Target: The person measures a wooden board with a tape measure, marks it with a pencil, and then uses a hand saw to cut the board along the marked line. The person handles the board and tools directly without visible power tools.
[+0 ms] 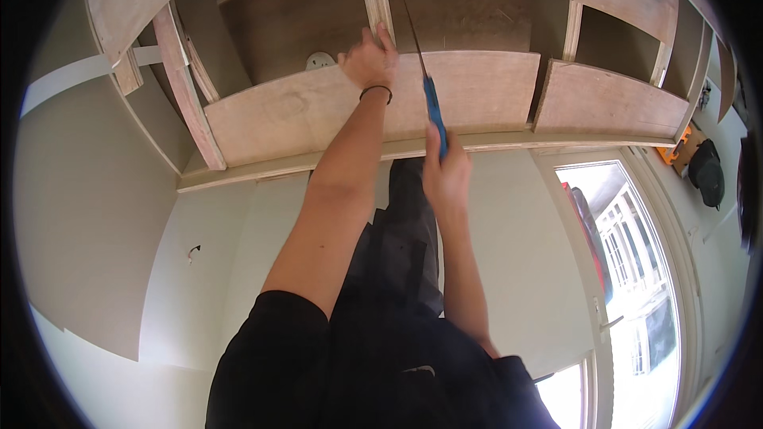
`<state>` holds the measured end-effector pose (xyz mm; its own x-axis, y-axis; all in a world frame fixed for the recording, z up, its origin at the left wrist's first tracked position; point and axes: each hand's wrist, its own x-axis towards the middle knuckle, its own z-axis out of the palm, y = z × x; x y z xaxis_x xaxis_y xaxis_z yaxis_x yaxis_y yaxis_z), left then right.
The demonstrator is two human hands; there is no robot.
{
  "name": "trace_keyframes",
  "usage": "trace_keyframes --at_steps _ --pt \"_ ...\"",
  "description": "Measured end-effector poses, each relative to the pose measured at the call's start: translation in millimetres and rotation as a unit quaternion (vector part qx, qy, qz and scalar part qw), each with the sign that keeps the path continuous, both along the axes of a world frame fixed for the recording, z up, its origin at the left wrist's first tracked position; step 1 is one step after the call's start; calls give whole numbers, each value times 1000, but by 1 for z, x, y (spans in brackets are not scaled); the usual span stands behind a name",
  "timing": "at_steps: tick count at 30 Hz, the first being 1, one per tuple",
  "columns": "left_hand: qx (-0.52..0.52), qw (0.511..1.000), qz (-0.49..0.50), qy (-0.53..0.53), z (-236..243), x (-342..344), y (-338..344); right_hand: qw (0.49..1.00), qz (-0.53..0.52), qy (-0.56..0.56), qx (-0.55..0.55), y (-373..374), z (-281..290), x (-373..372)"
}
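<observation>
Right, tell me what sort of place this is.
Probably a room being built or renovated: there is an unfinished wooden frame, what look like loose wires poking from a pale surface, and a blue-handled saw in the right hand.

Honestly can't make out any lettering or numbers, just a small pale curved logo [420,369] on the front of the black short-sleeved shirt [362,377].
</observation>
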<state>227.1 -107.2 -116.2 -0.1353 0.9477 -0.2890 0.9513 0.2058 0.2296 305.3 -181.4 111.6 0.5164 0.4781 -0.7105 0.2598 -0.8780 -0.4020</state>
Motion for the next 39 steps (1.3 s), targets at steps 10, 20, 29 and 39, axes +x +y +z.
trace_keyframes --at_steps 10,20,29,39 --pt "-2 1000 11 9 -5 4 7 1000 -21 17 16 -43 -5 -9" --pt "17 1000 5 16 -6 4 6 999 -20 12 25 -56 19 -6" --pt "13 1000 0 4 -3 3 5 1000 0 -3 16 -83 49 -12" --pt "35 999 -3 14 0 4 7 997 36 -47 41 2 -76 2"
